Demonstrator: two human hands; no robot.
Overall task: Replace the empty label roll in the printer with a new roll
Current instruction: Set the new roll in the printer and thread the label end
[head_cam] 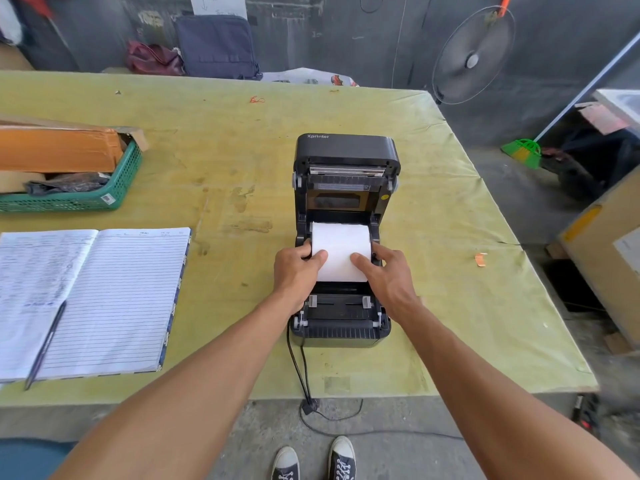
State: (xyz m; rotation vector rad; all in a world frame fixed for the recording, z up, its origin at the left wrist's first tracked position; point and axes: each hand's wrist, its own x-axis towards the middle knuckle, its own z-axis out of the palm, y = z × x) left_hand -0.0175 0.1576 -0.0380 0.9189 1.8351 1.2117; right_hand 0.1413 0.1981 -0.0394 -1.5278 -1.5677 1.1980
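Nearest the person, the front feed slot of the printer (341,320) lies bare, its two pale paper guides (312,301) set apart with no paper between them yet. Just beyond, both hands meet on the new label roll (341,249), which sits in the open bay with its axis running left to right across the printer. The left hand (296,270) curls round the roll's left end, thumb pressed on the white paper; the right hand (384,271) mirrors it at the right end, so each hand is closed on the roll. The loose leading sheet hangs toward the person, short of the guides. Both hands are equally near, so the coming pull probably runs straight toward the guides. Farther back the lid (346,150) stands raised above the green desk (225,150).
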